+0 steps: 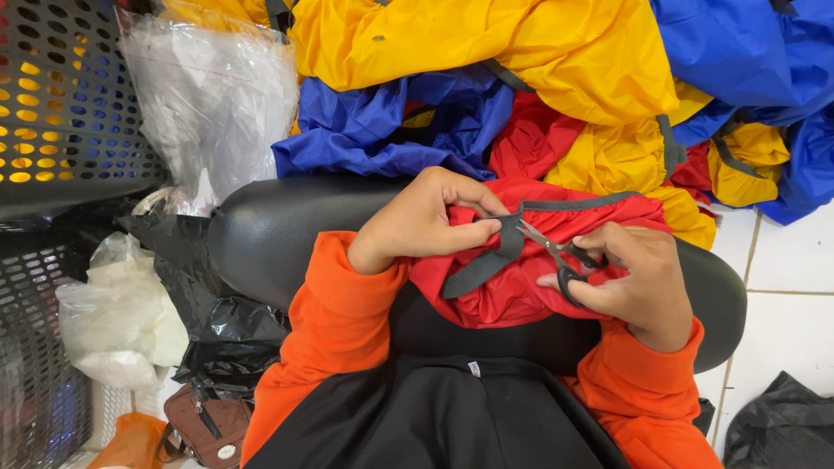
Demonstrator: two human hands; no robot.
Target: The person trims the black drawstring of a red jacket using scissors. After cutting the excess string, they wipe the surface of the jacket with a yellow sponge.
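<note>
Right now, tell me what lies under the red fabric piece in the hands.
The red fabric piece rests on a black padded cushion, visible on both sides. The left hand pinches its grey strap; the right hand holds scissors. The cushion's middle is covered.

Head-worn view only, looking steeply down, close over both hands: left hand, right hand. Beyond the fingers, a heap of cloth; beneath them, a black cushion.
</note>
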